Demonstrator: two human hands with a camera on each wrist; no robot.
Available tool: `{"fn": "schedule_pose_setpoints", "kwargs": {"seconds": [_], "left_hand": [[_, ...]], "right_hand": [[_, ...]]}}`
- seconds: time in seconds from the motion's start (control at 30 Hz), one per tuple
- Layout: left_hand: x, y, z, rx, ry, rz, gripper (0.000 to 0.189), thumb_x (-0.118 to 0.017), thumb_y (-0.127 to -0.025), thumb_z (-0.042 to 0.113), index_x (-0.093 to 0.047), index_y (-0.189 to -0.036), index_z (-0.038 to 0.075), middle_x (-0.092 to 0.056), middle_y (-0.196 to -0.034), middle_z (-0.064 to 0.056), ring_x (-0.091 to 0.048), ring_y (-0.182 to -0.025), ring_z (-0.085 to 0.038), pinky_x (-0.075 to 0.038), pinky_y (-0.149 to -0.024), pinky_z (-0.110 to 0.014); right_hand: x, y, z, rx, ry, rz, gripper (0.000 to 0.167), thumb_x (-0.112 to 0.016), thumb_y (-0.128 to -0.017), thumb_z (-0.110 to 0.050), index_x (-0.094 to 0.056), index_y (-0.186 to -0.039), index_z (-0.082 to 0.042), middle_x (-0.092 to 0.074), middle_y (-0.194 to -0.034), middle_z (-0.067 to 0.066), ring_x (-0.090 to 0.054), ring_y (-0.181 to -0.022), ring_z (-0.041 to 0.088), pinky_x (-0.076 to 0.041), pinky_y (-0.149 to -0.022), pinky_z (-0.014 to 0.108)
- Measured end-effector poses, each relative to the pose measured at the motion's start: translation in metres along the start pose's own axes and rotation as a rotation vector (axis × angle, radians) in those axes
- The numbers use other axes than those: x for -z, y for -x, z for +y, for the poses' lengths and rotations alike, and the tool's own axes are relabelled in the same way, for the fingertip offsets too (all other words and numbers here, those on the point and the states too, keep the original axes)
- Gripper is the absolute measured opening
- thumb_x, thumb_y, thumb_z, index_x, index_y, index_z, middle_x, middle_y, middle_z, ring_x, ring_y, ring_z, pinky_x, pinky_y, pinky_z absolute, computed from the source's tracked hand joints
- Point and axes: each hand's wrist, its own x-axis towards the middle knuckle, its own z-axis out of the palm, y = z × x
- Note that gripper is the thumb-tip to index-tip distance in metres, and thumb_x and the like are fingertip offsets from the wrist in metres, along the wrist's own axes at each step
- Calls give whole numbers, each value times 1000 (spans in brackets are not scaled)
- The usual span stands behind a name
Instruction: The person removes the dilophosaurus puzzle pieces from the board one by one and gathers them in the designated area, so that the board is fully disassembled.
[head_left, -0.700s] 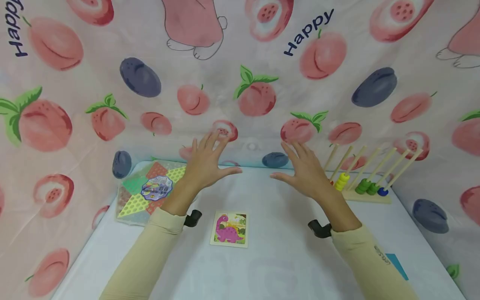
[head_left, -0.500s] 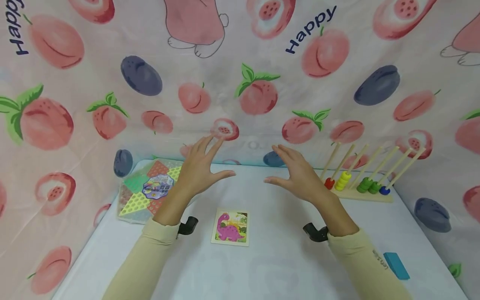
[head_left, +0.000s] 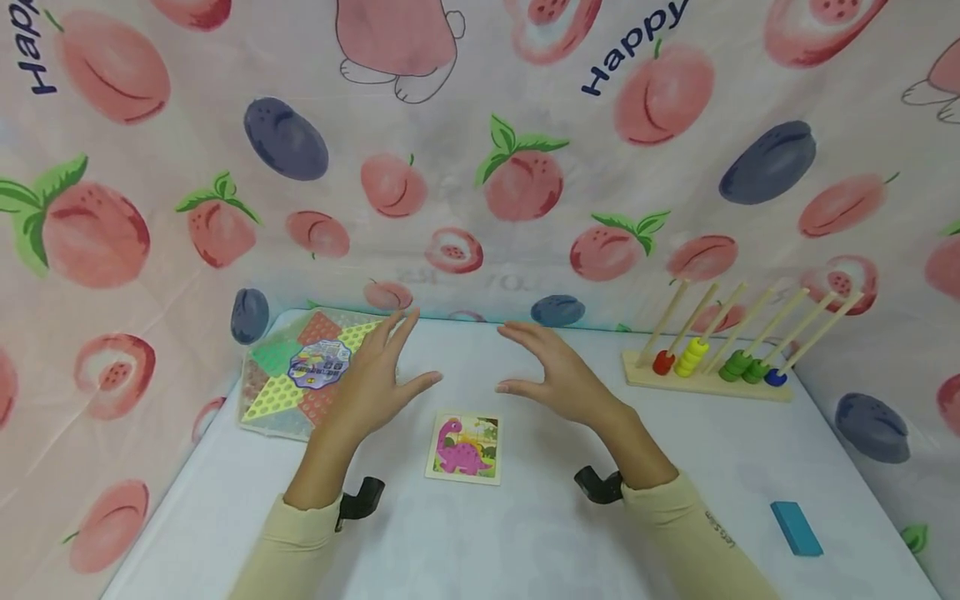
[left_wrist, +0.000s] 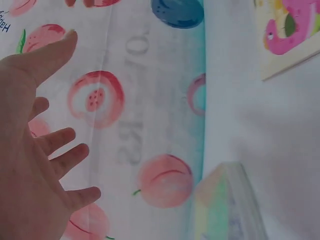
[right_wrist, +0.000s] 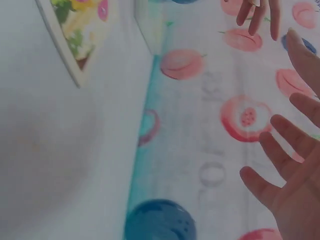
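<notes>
Both hands are raised over the table with fingers spread, and neither holds anything. In the head view my left hand overlaps the right side of a clear-lidded box with coloured triangles and a round label. My right hand faces it across a gap, thumb pointing inward. Between and below the hands lies a small square picture puzzle of a pink dinosaur. Its corner also shows in the left wrist view, beside the spread left hand. The right wrist view has the right hand with fingers apart.
At the back right stands a wooden peg rack with red, yellow, green and blue beads on several upright sticks. A blue block lies on the right of the white table. A fruit-printed cloth hangs behind and along both sides.
Both hands have come down and nearer in the head view, the right one also shifting left. The blue block and the rack's base have come out from behind the right arm.
</notes>
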Motion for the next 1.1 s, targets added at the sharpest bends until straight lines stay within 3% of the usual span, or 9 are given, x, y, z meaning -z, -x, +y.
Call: {"fn": "schedule_pose_setpoints", "kwargs": {"seconds": [0.3, 0.57, 0.73, 0.93, 1.1], "left_hand": [[-24, 27, -14, 77, 24, -114, 86, -77, -89, 40, -32, -161, 25, -38, -162, -17, -40, -148, -44, -43, -109, -70], [-37, 43, -25, 99, 110, -228, 79, -76, -92, 32, -36, -160, 25, -41, -161, -18, -38, -149, -45, -37, -115, -70], [-42, 51, -31, 79, 157, -291, 72, -73, -94, 28, -40, -158, 23, -41, -160, -18, -37, -150, -45, -36, -117, -69], [-49, 59, -34, 68, 138, -376, 60, -71, -95, 29, -51, -151, 24, -43, -160, -15, -37, -150, -41, -36, -118, -66], [-56, 65, -35, 47, 122, -457, 52, -71, -95, 28, -58, -145, 25, -41, -162, -17, -32, -153, -44, -26, -123, -68]], "right_hand": [[-46, -9, 9, 25, -12, -130, 56, -78, -89, -36, -62, -141, -20, -57, -150, 4, -50, -143, 28, -43, -118, 55], [-75, -18, 19, 10, 37, -281, 53, -75, -92, -36, -63, -140, -17, -61, -146, 3, -52, -141, 26, -45, -118, 50], [-86, -21, 21, -14, 58, -321, 50, -75, -93, -34, -63, -139, -19, -62, -145, 1, -53, -140, 23, -46, -117, 46], [-96, -25, 24, -56, 37, -367, 44, -73, -94, -31, -66, -137, -25, -62, -144, -1, -53, -140, 22, -45, -118, 47], [-107, -28, 26, -19, 81, -409, 40, -70, -97, -28, -66, -136, -28, -63, -142, -2, -55, -136, 20, -46, -117, 44]]}}
